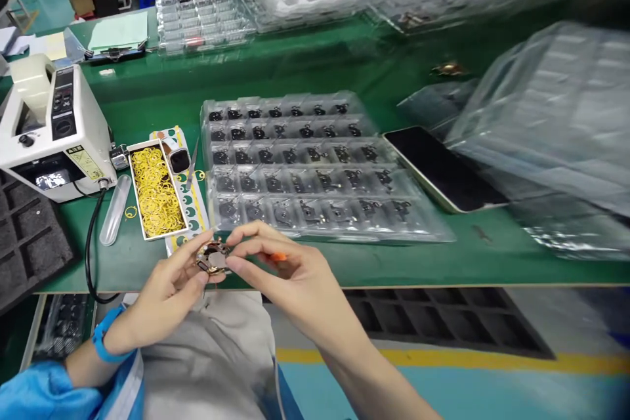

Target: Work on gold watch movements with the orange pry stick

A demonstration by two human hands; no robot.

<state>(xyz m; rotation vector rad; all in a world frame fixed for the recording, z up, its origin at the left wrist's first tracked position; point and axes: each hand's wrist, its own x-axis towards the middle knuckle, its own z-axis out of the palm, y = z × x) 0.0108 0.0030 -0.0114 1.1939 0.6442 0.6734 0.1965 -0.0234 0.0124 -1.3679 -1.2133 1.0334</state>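
Just above the lap, at the bench's front edge, my left hand (170, 292) grips a small round electronic assembly (215, 258) with a gold rim and a grey disc in its middle. The thumb and fingertips of my right hand (290, 272) close on the assembly's right side. A small orange thing (278, 256) shows among the right fingers; its kind is not clear. Behind the hands lies a clear plastic tray (428, 226) with rows of small black parts. Left of it stands a white box (146, 226) of yellow rings (156, 193).
A white tape dispenser (83, 138) stands at left, its black cable (88, 249) running over the edge. Tweezers (192, 164) lie beside the ring box. A phone (445, 167) rests against the tray's right side. Stacked clear trays (551, 125) stand at right; more trays (204, 16) line the back.
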